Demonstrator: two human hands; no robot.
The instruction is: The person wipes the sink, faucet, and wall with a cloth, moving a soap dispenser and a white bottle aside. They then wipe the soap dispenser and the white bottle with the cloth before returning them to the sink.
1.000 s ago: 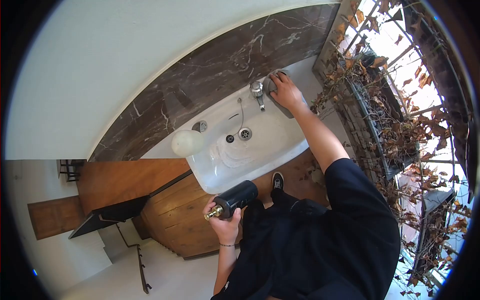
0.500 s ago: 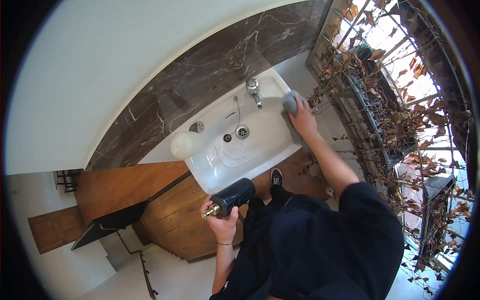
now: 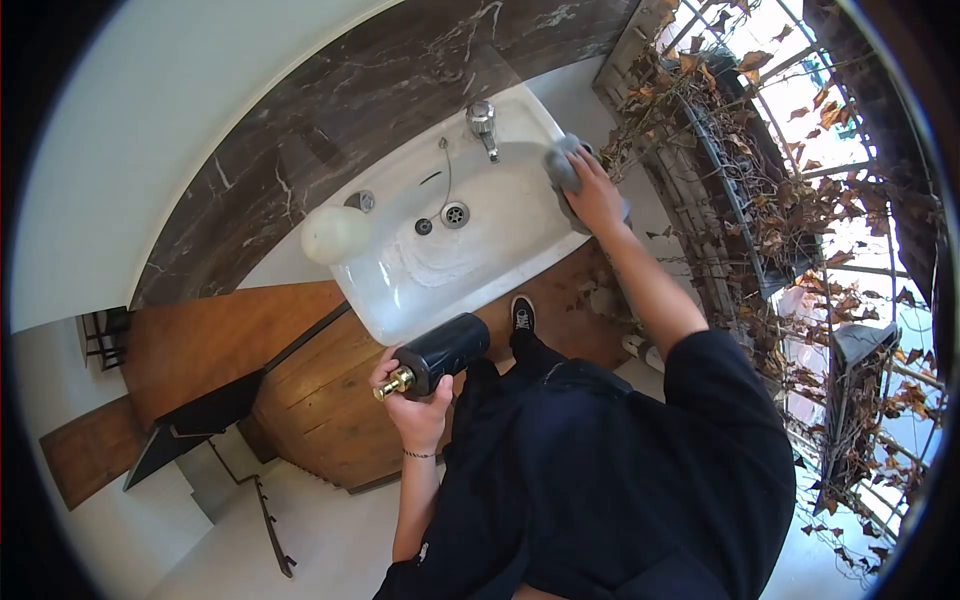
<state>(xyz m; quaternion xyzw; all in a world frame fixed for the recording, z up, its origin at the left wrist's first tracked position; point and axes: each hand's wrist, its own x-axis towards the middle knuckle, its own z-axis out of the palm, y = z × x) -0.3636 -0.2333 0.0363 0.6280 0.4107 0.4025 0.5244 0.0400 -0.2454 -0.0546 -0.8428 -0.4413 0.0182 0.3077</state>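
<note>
My left hand [image 3: 408, 408] is closed around a dark bottle [image 3: 452, 350] with a gold-coloured top, held tilted in front of the sink. My right hand [image 3: 597, 195] presses a grey cloth [image 3: 563, 168] against the right rim of the white sink [image 3: 515, 215]. Part of the cloth shows on the far side of the hand, over the outer edge. Inside the basin, whitish streaks lie near the drain [image 3: 455, 214] and the black plug [image 3: 424, 227] on its chain. A chrome tap [image 3: 482, 125] stands at the back of the sink.
A round cream-white globe [image 3: 335, 235] overlaps the sink's left end. Dark marbled panelling [image 3: 330, 130] runs behind it. Dry vines [image 3: 740, 200] cover a grille beside the right arm. Below are a wooden floor [image 3: 310, 390], a black railing and a stair handrail [image 3: 265, 515].
The whole view has shifted, so the sink sits higher and further left. More of the grey cloth now spreads over the right rim under my right hand. The bottle stays in my left hand.
</note>
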